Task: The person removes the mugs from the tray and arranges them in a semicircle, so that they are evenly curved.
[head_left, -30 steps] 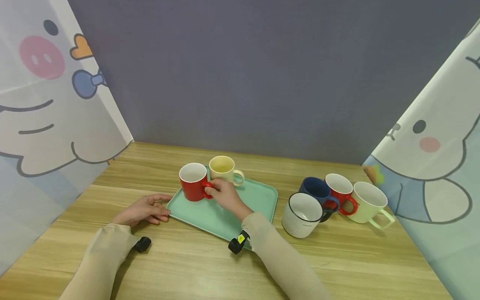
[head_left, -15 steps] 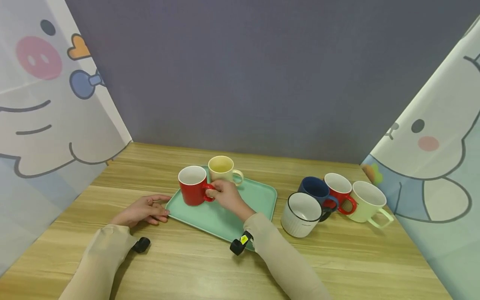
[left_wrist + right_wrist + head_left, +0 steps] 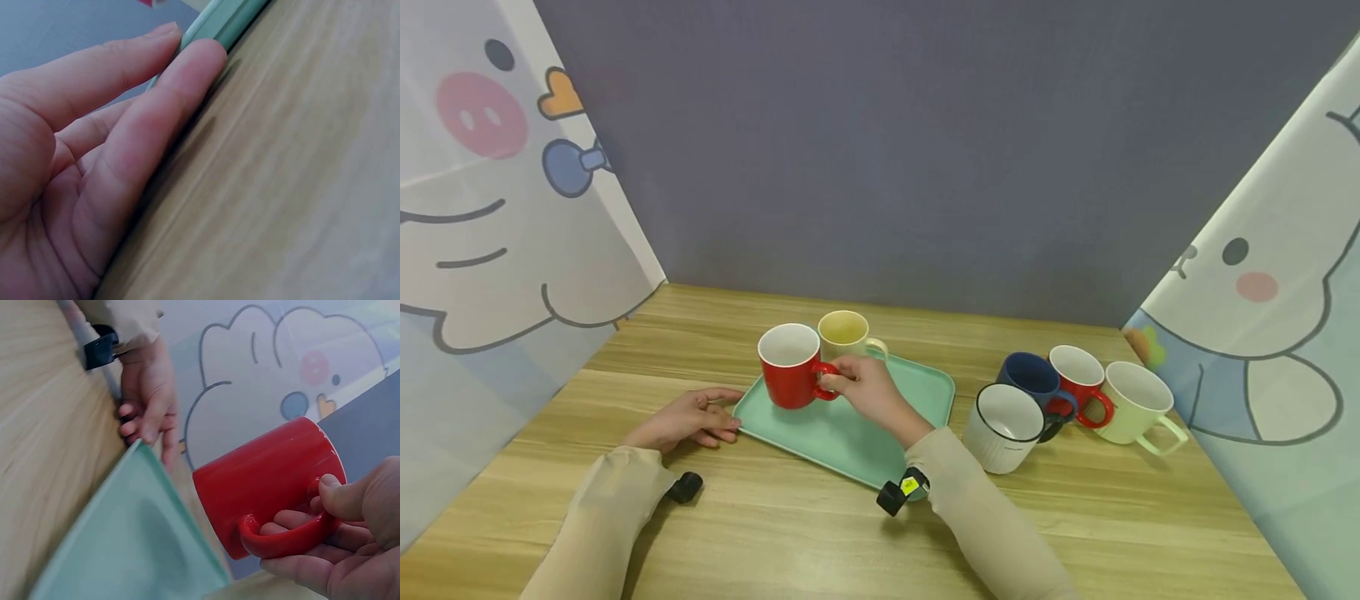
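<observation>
My right hand (image 3: 868, 387) grips a red mug (image 3: 788, 379) by its handle, with fingers through the loop and thumb on top in the right wrist view. The mug, white inside, is upright over the left part of a mint-green tray (image 3: 850, 442). A shadow on the tray in the right wrist view suggests a gap beneath it. My left hand (image 3: 688, 419) is at the tray's near left corner. Its thumb and forefinger pinch the rim (image 3: 228, 25) in the left wrist view. A pale yellow mug (image 3: 844, 333) stands just behind the red one, at the tray's back edge.
To the right on the wooden table (image 3: 760, 533) stand a white black-rimmed mug (image 3: 1000, 437), a dark blue mug (image 3: 1032, 375), a second red mug (image 3: 1075, 375) and a pale green mug (image 3: 1135, 400), close together. A grey panel (image 3: 880, 167) rises behind the table.
The red mug dips slightly, then rises a little and shifts right with my right hand; the right forearm moves right too. My left hand and the other mugs stay put.
</observation>
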### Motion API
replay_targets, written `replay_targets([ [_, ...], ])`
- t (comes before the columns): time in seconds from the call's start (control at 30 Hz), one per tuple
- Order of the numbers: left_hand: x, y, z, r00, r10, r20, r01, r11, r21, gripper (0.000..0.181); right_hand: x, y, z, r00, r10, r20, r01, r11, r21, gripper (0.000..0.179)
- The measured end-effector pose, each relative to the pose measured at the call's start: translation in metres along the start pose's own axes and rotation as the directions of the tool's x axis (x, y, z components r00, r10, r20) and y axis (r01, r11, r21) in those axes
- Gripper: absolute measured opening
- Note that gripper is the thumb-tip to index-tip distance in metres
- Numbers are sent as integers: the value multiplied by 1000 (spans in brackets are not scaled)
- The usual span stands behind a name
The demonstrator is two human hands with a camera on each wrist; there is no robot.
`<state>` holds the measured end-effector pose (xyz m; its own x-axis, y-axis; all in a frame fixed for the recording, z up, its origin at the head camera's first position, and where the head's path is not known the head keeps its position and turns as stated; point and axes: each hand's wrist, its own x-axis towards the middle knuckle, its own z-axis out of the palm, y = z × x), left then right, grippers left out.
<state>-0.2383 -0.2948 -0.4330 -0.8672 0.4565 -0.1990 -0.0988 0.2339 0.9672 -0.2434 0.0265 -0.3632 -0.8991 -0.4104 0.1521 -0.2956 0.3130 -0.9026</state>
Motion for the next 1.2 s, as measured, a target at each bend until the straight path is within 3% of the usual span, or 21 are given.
replay_targets([
  [0.33, 1, 0, -1, 1000, -3, 2, 3, 1000, 7, 73, -15, -15, -37, 1000, -26, -3, 26, 995, 94, 17],
  [0.53, 1, -2, -1, 1000, 2, 5, -2, 1000, 17, 73, -26, -16, -65, 998, -26, -62, 36, 984, 172, 20],
  [0.8, 0, -3, -2, 1000, 7, -1, -7, 1000, 24, 72, -46, -22, -109, 990, 25, -136, -8, 992, 127, 25],
  [1.2, 0, -4, -1, 1000, -1, -15, 2, 1000, 28, 75, -72, -7, -155, 966, 37, -256, -17, 997, 81, 27],
])
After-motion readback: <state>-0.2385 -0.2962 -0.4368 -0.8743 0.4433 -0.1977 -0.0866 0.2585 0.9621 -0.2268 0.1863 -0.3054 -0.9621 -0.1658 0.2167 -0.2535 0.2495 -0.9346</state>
